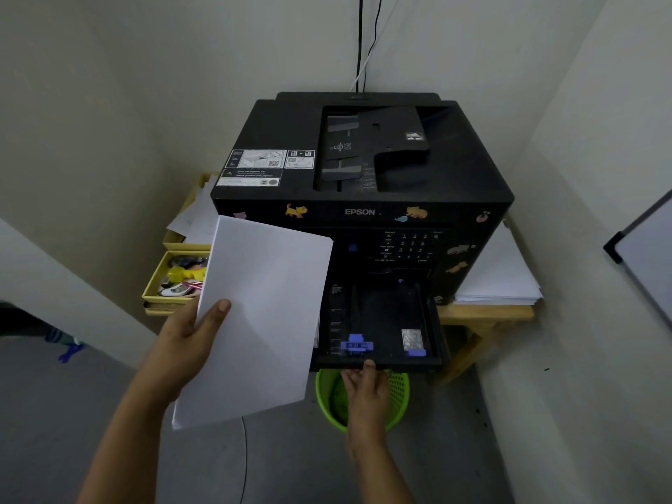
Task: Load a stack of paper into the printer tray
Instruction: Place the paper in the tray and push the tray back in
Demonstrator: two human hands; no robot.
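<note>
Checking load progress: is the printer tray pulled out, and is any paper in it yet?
Pulled out and empty: the tray shows its bare black floor and blue guide. The paper stack is in the left hand.

So the stack of white paper (260, 314) is up in the air, tilted, left of the tray and in front of the black Epson printer (363, 198). The printer's tray (385, 321) is pulled out, black inside with blue guides (356, 344), no paper in it.
</note>
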